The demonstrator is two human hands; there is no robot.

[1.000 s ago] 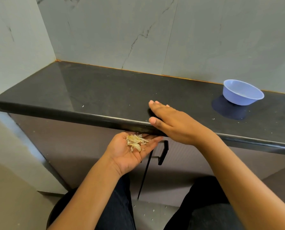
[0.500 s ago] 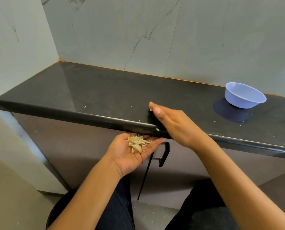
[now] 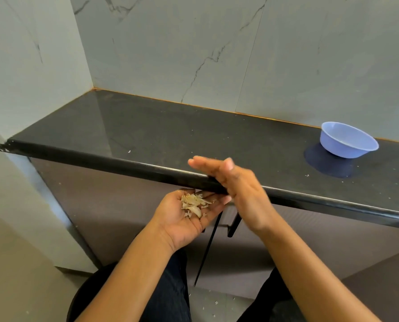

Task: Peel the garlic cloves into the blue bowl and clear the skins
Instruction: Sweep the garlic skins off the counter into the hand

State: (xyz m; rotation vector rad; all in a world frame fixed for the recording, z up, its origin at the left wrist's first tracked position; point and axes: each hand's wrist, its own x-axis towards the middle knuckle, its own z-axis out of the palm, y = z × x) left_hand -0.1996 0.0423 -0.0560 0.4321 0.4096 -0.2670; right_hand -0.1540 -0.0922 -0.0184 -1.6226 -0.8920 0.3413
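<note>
Papery garlic skins (image 3: 195,203) lay in the left hand (image 3: 182,223), cupped below the desk (image 3: 170,135) edge, seemingly for the flat, empty right hand's (image 3: 235,182) sweep.

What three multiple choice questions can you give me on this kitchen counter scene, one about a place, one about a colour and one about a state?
1. Where does the bowl stand?
A. On the floor
B. On the black countertop, far right, near the wall
C. Inside the cabinet

2. What colour is the bowl?
A. Red
B. Green
C. Blue

3. How is the left hand held?
A. Palm up below the counter edge, with garlic skins lying in it
B. Clenched in an empty fist
C. Gripping the cabinet handle

Answers: 1 B, the bowl sits at the countertop's right end by the wall. 2 C, it is pale blue. 3 A, the skins lie in its open, upturned palm.
</note>
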